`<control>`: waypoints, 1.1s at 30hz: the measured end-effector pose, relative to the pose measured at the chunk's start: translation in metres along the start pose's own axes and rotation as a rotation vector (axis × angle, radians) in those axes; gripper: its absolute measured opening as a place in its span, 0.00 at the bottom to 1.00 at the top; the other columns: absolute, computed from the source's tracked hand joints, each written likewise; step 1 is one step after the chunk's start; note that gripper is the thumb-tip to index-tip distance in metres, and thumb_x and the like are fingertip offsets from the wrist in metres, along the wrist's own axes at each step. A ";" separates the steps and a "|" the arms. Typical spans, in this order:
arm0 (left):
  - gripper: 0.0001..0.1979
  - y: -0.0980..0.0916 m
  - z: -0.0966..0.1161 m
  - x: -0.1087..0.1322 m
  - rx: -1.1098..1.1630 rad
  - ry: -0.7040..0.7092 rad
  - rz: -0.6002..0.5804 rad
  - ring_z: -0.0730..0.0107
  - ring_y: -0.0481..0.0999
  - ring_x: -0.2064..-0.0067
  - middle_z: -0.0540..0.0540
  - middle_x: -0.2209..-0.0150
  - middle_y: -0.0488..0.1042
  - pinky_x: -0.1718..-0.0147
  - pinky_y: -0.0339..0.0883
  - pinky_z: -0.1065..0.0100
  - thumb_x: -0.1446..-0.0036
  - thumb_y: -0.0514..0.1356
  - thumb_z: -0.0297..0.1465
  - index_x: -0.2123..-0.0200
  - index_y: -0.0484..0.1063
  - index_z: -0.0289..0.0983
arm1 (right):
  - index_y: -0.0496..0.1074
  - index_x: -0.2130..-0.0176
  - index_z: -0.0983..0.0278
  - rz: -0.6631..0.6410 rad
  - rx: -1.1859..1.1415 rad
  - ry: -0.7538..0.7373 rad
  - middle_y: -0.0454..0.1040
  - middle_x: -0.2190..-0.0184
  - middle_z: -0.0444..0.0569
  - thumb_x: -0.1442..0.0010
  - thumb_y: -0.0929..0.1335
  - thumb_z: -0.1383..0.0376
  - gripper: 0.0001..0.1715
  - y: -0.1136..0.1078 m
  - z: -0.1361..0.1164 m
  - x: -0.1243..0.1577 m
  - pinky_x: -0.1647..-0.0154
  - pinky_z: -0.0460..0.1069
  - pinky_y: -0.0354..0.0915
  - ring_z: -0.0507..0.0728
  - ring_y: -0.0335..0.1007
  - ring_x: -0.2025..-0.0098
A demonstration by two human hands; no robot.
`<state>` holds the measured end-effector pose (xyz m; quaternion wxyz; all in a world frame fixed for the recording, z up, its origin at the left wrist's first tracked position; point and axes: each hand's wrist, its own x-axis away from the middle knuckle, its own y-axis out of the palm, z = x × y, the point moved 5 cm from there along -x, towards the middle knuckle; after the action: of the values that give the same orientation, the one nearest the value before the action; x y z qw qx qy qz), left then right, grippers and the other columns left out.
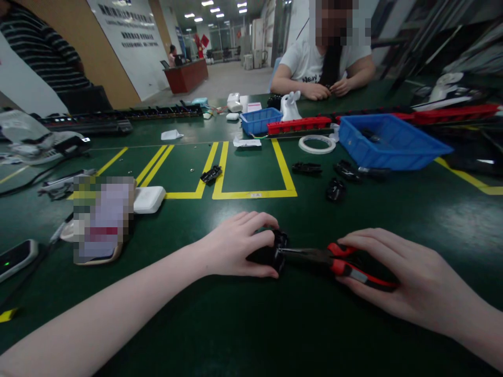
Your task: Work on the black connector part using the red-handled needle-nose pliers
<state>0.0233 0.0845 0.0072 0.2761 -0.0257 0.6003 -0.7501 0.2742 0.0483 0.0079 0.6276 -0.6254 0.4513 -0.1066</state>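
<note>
My left hand (245, 243) grips a small black plastic part (280, 248) against the green table, thumb on the near side and fingers over the far side. Much of that part is hidden by the hand. From the right, my right hand (408, 277) is closed around the red-and-black handles of needle-nose pliers (330, 255). The pliers lie level, and their thin tip meets the black part; whether the jaws pinch it I cannot tell. Farther back lie similar black parts, one (335, 189) beyond the pliers and another (211, 174) beside a yellow tape line.
At back right stands a blue bin (393, 157) beside a white tape roll (316, 144). A smaller blue tray (261, 121) is farther off. To the left are a phone (106, 220) and a white case (149, 200). Across the table sits a person (322, 68) with both hands on it.
</note>
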 end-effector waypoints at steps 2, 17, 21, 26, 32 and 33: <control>0.19 0.002 -0.001 0.000 0.066 -0.002 -0.013 0.55 0.72 0.43 0.36 0.40 0.68 0.49 0.71 0.56 0.40 0.65 0.45 0.57 0.70 0.35 | 0.69 0.48 0.59 -0.013 0.013 0.000 0.77 0.57 0.52 0.37 0.68 0.56 0.19 0.000 0.000 -0.001 0.64 0.55 0.78 0.61 0.78 0.60; 0.30 0.004 -0.002 -0.002 0.015 0.048 -0.017 0.56 0.74 0.43 0.35 0.40 0.70 0.48 0.71 0.56 0.37 0.62 0.46 0.38 0.66 0.36 | 0.73 0.50 0.53 0.034 0.049 -0.094 0.81 0.61 0.51 0.43 0.70 0.56 0.20 0.010 0.011 -0.002 0.73 0.57 0.79 0.65 0.81 0.66; 0.27 0.004 0.001 0.000 -0.055 0.088 0.010 0.57 0.74 0.45 0.35 0.41 0.70 0.50 0.72 0.59 0.35 0.61 0.45 0.40 0.69 0.36 | 0.72 0.50 0.55 0.012 0.061 -0.098 0.80 0.60 0.53 0.41 0.69 0.59 0.18 0.008 0.008 -0.005 0.72 0.55 0.79 0.64 0.81 0.65; 0.27 0.004 0.002 0.000 -0.083 0.076 0.001 0.57 0.76 0.47 0.35 0.41 0.71 0.50 0.73 0.59 0.36 0.61 0.46 0.40 0.70 0.36 | 0.73 0.49 0.55 0.015 0.118 -0.138 0.78 0.59 0.52 0.39 0.68 0.62 0.18 0.005 0.000 -0.005 0.71 0.56 0.78 0.64 0.79 0.64; 0.27 0.004 0.001 0.000 -0.076 0.066 -0.010 0.56 0.75 0.45 0.35 0.40 0.70 0.50 0.74 0.57 0.36 0.61 0.46 0.39 0.68 0.38 | 0.72 0.48 0.59 0.066 0.212 -0.192 0.77 0.59 0.55 0.38 0.67 0.61 0.18 0.001 -0.006 -0.004 0.70 0.57 0.77 0.64 0.78 0.63; 0.28 0.004 0.001 0.000 -0.065 0.057 -0.014 0.56 0.75 0.45 0.36 0.40 0.70 0.50 0.74 0.57 0.36 0.61 0.46 0.38 0.68 0.38 | 0.72 0.48 0.60 0.054 0.213 -0.201 0.77 0.58 0.55 0.38 0.67 0.59 0.18 0.001 -0.006 -0.003 0.70 0.56 0.76 0.63 0.78 0.63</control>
<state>0.0254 0.0830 0.0037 0.2524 -0.0174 0.6319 -0.7326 0.2678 0.0470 0.0092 0.7351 -0.5504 0.3890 -0.0737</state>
